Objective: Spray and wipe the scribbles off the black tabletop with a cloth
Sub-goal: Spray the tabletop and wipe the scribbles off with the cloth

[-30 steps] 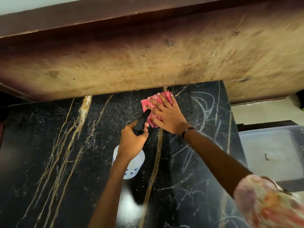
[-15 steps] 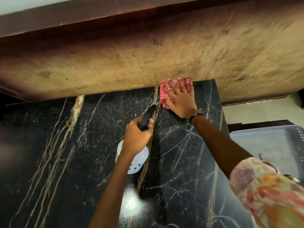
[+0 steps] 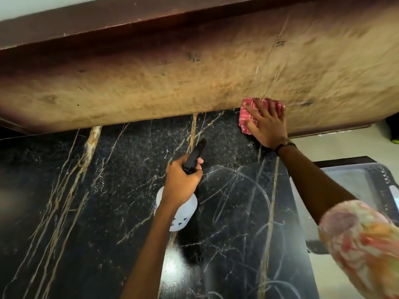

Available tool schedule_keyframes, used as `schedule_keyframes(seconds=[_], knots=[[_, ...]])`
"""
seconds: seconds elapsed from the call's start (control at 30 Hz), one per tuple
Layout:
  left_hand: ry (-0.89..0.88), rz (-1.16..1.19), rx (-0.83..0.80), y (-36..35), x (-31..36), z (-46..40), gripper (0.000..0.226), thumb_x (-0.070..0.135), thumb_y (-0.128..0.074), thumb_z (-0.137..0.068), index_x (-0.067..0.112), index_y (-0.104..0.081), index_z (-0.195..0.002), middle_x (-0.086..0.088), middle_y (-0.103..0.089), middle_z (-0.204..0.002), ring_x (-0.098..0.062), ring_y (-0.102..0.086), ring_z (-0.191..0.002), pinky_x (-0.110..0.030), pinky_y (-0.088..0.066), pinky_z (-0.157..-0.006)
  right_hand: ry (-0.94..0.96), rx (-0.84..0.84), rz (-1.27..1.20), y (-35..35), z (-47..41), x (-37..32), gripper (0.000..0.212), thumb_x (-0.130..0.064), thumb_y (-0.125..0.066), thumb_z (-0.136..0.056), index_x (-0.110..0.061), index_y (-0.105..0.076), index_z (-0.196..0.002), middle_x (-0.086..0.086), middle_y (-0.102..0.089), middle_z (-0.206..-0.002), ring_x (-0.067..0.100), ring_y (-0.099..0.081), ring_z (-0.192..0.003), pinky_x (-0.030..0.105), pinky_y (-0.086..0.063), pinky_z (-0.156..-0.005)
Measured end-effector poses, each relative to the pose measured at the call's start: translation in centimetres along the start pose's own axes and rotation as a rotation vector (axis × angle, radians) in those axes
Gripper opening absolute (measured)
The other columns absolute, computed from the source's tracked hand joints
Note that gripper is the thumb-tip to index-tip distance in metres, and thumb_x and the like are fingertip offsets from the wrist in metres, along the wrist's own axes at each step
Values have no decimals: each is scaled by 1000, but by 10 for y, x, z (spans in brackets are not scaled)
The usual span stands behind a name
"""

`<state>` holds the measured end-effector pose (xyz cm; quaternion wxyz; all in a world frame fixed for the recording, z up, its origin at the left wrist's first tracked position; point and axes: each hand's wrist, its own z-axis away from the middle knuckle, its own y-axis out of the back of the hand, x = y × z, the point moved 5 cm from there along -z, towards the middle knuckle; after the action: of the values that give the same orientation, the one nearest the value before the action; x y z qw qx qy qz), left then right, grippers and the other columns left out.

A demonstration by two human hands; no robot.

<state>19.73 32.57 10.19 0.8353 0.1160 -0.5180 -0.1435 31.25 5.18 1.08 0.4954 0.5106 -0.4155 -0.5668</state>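
You're looking at a black marble tabletop (image 3: 121,190) filling the lower frame, gold veins running through it. Pale scribbles (image 3: 235,190) are showing right of centre. A red cloth (image 3: 246,119) is lying at its upper-right edge.

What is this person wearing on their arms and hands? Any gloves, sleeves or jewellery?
No gloves: both hands are bare. The right hand has a thin dark band with a small watch-like face at the wrist, and the upper right arm shows a short floral sleeve in pink, orange and cream. The left hand and forearm carry nothing; no sleeve shows there.
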Motion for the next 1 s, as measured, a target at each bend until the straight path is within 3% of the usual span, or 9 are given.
schedule_keyframes(seconds=[0.13,0.23,0.37,0.5,0.6,0.67,0.83,0.93,1.0], knots=[[-2,-9,18,-2,-2,7,26,2,-59,-85,26,-67,-79,-24,-66,-82,-25,-44,-52,-34,-39,-50,161,-41,51,-2,7,-53,69,-61,-1,-85,-40,-16,-148,-1,-9,-161,35,1,-147,65,5,-113],[-6,-20,1,-4,-1,14,22,3,-58,-86,23,-67,-82,-27,-61,-77,-25,-41,-52,-36,-37,-51,359,-3,55,-11,57,-70,58,-54,-17,-93,-36,-25,-148,1,-21,-158,34,-10,-147,65,-8,-114],[10,3,8,-3,-9,27,26,1,-58,-85,25,-67,-79,-27,-63,-80,-19,-38,-47,-30,-34,-46,499,41,115,-19,120,-25,55,-52,-27,-95,-35,-26,-147,3,-26,-156,30,-15,-146,60,-15,-114],[30,11,10,-1,-21,45,28,1,-58,-85,27,-67,-79,-13,-60,-68,-15,-37,-43,-28,-33,-46,366,29,99,-9,106,14,57,-49,-34,-91,-34,-28,-146,4,-29,-156,31,-16,-146,60,-15,-114],[42,5,5,1,-31,62,26,1,-58,-85,26,-67,-81,-15,-59,-69,-15,-39,-44,-28,-34,-46,168,0,47,-5,80,-1,57,-53,-29,-91,-37,-30,-145,2,-31,-155,34,-20,-145,62,-13,-113],[53,14,9,1,-36,73,27,0,-58,-85,25,-67,-80,-5,-61,-67,-6,-41,-41,-26,-36,-48,123,-7,31,-7,74,-22,58,-56,-23,-91,-37,-31,-145,0,-28,-156,36,-17,-145,64,-10,-113],[69,-3,6,-2,-47,97,27,1,-59,-85,26,-66,-79,0,-62,-67,-7,-42,-42,-27,-36,-51,340,-12,68,-22,129,-69,56,-55,-10,-96,-36,-23,-148,2,-22,-158,35,-13,-146,64,-12,-114],[77,-2,13,0,-54,109,26,2,-59,-85,26,-67,-80,-3,-60,-64,-14,-38,-44,-29,-34,-47,464,-19,113,-30,184,-55,55,-54,-20,-97,-34,-28,-148,1,-24,-157,30,-14,-147,60,-15,-115],[80,5,11,1,-57,116,24,2,-58,-86,24,-67,-81,-2,-59,-63,-9,-38,-41,-26,-35,-44,494,-17,128,-28,206,-28,56,-54,-29,-95,-34,-29,-148,2,-28,-155,29,-15,-147,58,-15,-115]])
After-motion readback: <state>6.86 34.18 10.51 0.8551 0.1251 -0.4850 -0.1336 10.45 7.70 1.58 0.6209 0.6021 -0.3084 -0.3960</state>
